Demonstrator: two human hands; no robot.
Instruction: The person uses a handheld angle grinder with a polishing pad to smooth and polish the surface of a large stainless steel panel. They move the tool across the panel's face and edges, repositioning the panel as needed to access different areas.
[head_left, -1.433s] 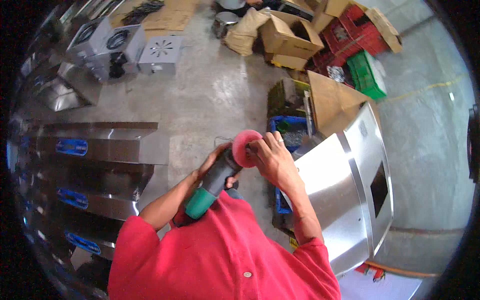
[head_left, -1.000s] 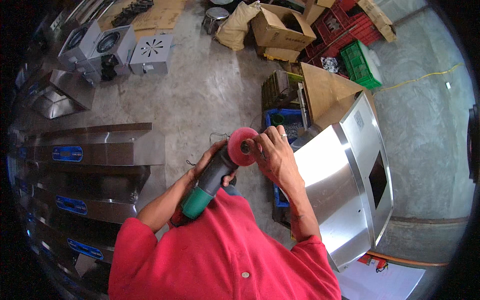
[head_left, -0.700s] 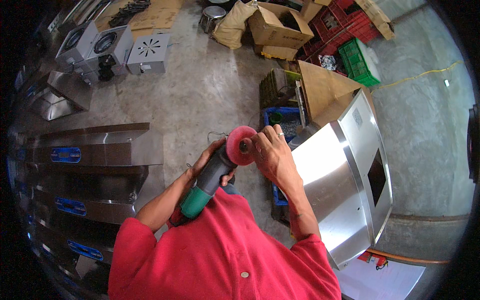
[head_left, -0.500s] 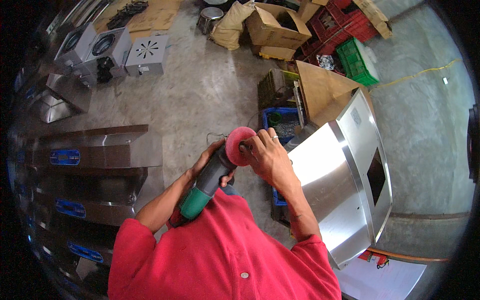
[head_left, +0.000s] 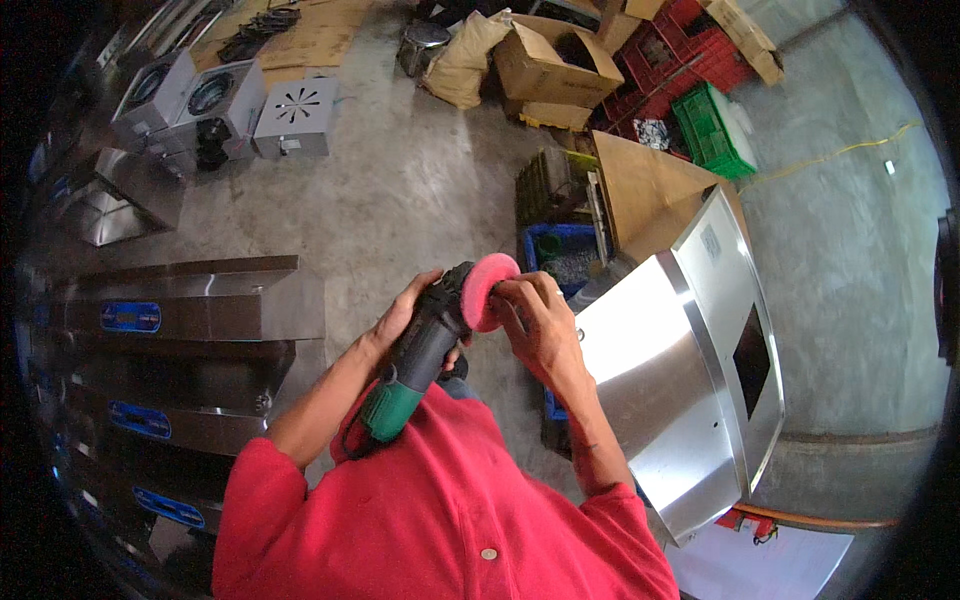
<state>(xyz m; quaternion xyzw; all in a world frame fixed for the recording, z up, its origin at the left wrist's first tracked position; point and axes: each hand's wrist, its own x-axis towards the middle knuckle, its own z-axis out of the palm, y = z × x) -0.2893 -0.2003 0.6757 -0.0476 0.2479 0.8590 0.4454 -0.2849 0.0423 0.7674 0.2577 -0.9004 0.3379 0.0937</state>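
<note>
The left hand (head_left: 405,315) is clenched round the grinder (head_left: 425,350), held up at chest height over the concrete floor (head_left: 400,200); the right hand (head_left: 535,325) pinches its pink disc (head_left: 485,290); should the switch get pressed, the fingers would likely be caught.

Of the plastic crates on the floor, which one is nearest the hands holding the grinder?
The blue crate, just beyond the pink disc; the green and red crates sit farther off.

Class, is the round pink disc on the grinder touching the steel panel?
No: the round pink disc is held up, off the panel.
</note>
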